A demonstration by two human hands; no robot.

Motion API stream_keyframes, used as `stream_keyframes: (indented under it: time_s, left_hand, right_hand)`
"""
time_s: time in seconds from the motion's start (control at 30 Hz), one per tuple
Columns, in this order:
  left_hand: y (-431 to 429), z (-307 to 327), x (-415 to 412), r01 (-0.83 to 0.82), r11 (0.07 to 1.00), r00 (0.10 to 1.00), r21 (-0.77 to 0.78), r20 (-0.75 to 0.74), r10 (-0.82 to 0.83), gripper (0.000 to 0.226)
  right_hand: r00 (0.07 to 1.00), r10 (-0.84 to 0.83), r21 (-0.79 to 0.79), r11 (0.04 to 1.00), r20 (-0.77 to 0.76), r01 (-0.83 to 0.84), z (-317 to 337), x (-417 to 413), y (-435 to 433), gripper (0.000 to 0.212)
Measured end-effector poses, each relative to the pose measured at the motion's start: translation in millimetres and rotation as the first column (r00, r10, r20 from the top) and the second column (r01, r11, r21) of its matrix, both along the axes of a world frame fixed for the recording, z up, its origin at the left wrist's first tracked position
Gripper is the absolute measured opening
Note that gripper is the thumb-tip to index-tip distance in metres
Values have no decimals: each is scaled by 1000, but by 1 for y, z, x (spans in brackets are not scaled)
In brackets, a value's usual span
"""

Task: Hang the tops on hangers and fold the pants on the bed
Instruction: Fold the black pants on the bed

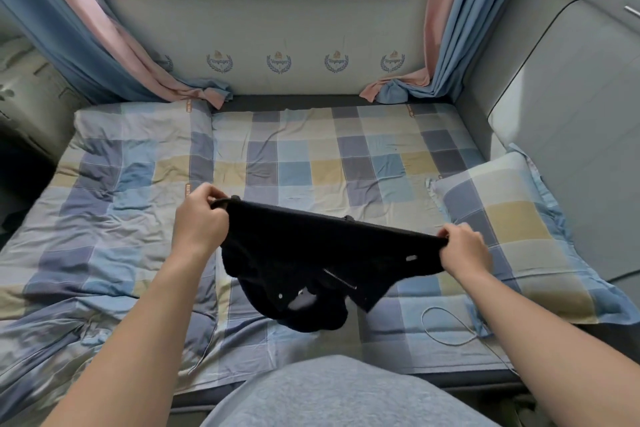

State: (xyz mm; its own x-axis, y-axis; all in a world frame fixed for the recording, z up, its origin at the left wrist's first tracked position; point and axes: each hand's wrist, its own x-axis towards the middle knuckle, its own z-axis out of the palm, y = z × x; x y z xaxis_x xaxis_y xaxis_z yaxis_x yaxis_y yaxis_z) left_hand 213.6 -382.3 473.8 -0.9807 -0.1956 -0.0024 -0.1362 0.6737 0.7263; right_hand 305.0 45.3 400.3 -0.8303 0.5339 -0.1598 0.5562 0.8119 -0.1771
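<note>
The black pants [304, 253] hang above the checked bed [311, 149], their waistband pulled taut between both hands, the legs bunched below with a zip showing; the left hand [199, 218] pinches one end, fingers curled round the cloth; the right hand [465, 250] grips the other end likewise. A checked pillow [502, 218] lies to the right; a thin looped cord [446, 326] rests just beside it.

matt black cloth pants [311, 253], creased cotton bedsheet [346, 156]

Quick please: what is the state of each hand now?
Left hand: grips one end of the black pants' waistband.
Right hand: grips the other end.
</note>
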Motion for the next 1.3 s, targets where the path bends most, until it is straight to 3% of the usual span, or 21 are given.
stream_keyframes:
  time_s: [0.13, 0.27, 0.37, 0.4, 0.47, 0.53, 0.63, 0.77, 0.9, 1.0, 1.13, 1.23, 1.3]
  left_hand:
    - [-17, -50, 11, -98, 984, 987, -146, 114, 115, 26]
    - [-30, -104, 42, -164, 963, 935, -214, 277, 221, 23]
    - [-38, -132, 60, -193, 962, 862, -193, 436, 260, 33]
    - [-39, -136, 61, -227, 964, 835, -141, 480, 267, 38]
    - [-39, -136, 57, -360, 927, 791, 103, 560, 245, 45]
    - [-39, -131, 51, -430, 842, 759, 325, 635, 143, 49]
    - [-41, -119, 38, -440, 767, 742, 468, 670, 17, 46]
    - [-36, -91, 0, -495, 609, 796, 620, 605, 30, 27]
    - [-29, -27, -53, -324, 548, 909, 771, 414, -44, 20]
    - [-22, 37, -91, -97, 616, 968, 782, 217, -124, 20]
    - [-13, 127, -136, 63, 763, 994, 643, -106, 7, 27]
    - [-9, 202, -154, 24, 861, 934, 508, -319, 163, 28]
    - [-7, 250, -160, -28, 893, 873, 449, -424, 241, 26]
  right_hand:
    - [989, -72, -123, 991, -131, 56, -3, 1, 5, 30]
    - [971, -235, -300, 931, -47, 210, -15, 9, 12, 42]
    - [918, -396, -580, 747, 3, 324, -22, 13, 8, 63]
    - [896, -444, -675, 651, 33, 348, -24, 14, 6, 70]
    - [872, -481, -794, 493, 92, 356, -25, 14, 2, 75]
    - [858, -499, -854, 385, 125, 349, -21, 13, 1, 67]
    - [840, -524, -897, 295, 137, 330, -11, 5, -2, 44]
    - [829, -557, -947, 237, 51, 217, 17, -25, -4, 27]
    - [862, -487, -960, 280, -139, 4, 73, -73, -3, 9]
    - [883, -320, -901, 375, -344, -216, 128, -107, 1, 17]
    - [760, -201, -696, 588, -618, -411, 218, -147, 5, 22]
    - [653, -123, -533, 698, -747, -479, 293, -167, 11, 30]
    - [585, -62, -422, 754, -808, -504, 340, -173, 16, 23]
